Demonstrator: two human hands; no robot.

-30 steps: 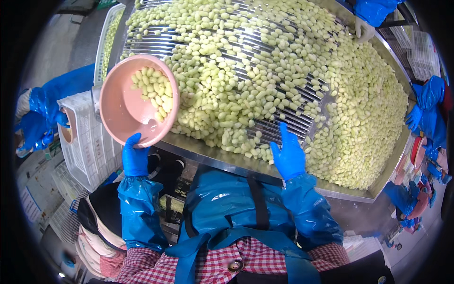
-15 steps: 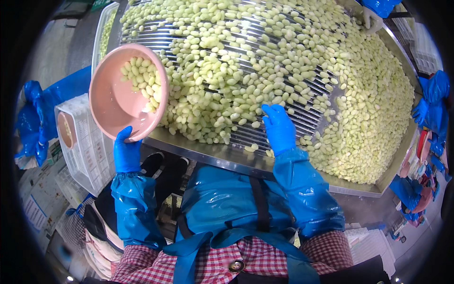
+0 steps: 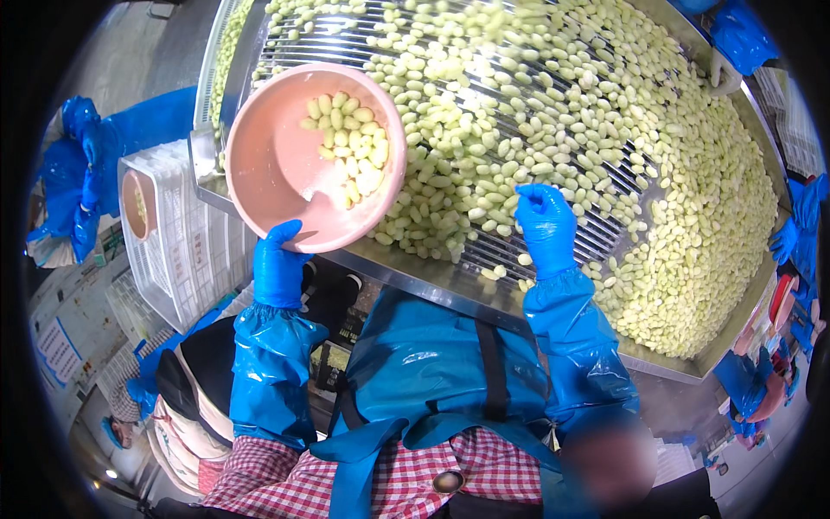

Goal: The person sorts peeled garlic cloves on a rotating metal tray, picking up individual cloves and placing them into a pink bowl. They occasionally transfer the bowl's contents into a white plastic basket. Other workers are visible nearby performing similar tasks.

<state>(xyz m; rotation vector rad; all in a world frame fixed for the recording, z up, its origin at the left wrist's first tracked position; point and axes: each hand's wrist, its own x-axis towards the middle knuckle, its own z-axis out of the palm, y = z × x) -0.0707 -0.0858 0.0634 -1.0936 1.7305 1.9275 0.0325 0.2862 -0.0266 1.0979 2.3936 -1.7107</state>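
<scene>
Gripping 1 pink bowl point(image 3: 281, 147) over the metal table point(image 3: 424, 278)'s near-left corner, left hand point(image 3: 281, 268) best keeps it steady; right hand point(image 3: 549, 233) curls among green fruit point(image 3: 441, 182) by the near edge, catch unclear.

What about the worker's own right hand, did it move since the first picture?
Yes. The right hand moved forward, away from the body: it now lies farther in from the near metal rim.
</scene>
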